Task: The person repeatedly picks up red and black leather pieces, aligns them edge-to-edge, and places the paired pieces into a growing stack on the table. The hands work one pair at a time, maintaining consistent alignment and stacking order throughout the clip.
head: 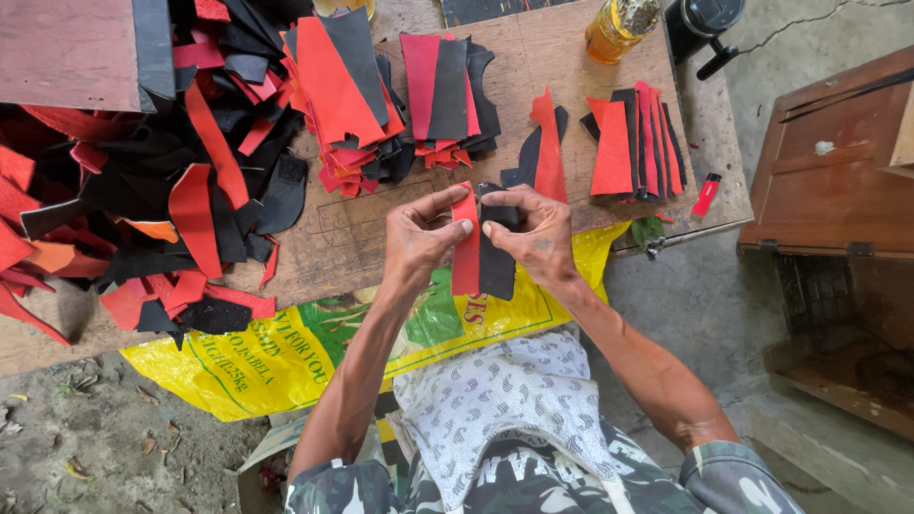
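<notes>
Just in front of the bench (362,238), the left hand (419,238) pinches a red strip (466,249) and the right hand (538,236) a black strip (496,262), edges touching; sorted stacks (636,143) lie beyond, a large loose heap (143,200) looks unsorted, its left side cropped.

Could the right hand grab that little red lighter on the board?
Probably yes: the small red lighter lies alone, nothing blocking it, but the right hand is busy pinching the black leather strip.
</notes>
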